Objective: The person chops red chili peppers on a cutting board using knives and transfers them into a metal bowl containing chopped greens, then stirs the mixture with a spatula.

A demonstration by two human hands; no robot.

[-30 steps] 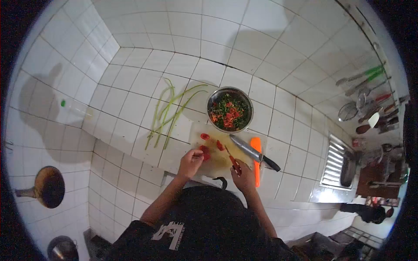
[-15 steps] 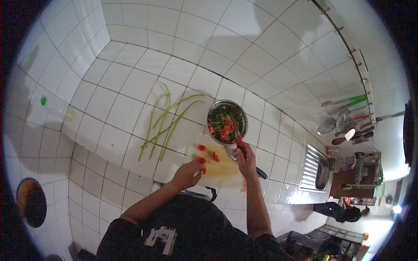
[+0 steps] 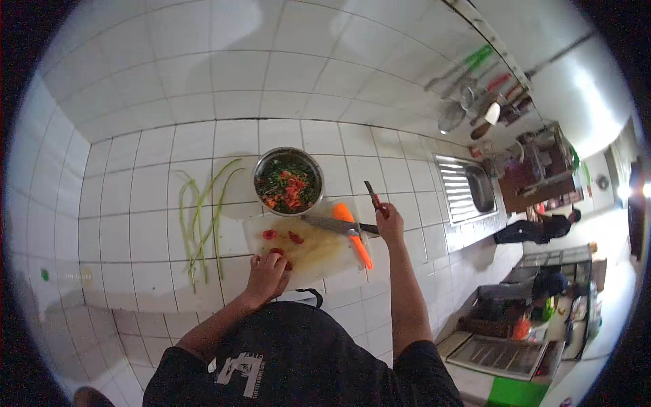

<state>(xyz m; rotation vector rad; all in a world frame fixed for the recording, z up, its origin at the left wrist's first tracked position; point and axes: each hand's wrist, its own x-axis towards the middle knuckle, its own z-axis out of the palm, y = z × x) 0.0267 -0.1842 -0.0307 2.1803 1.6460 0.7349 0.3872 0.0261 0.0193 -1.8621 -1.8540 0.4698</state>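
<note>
My left hand (image 3: 268, 277) rests at the near left of the cutting board (image 3: 319, 261), fingers curled over a red tomato piece (image 3: 277, 252). Two more red tomato pieces (image 3: 296, 237) lie just beyond it. In my right hand (image 3: 389, 222) is a small knife (image 3: 375, 197), its blade pointing up and away, held off to the right of the board. A larger knife (image 3: 329, 224) with a black handle lies across a long orange item (image 3: 364, 253). Beyond the board stands a metal bowl (image 3: 319, 169) of chopped greens and red bits.
Long green stalks (image 3: 218, 224) lie on the white tiled counter (image 3: 152, 230) at left. A sink (image 3: 483, 193) is set in the counter at right, with utensils (image 3: 468, 95) hanging above it. Another person (image 3: 542, 229) stands farther off, and a second person (image 3: 519, 288) is partly visible.
My right hand has moved with the small knife away from the bowl, out to the right. My left hand stays by the tomato pieces. The view has turned, showing more of the right side.
</note>
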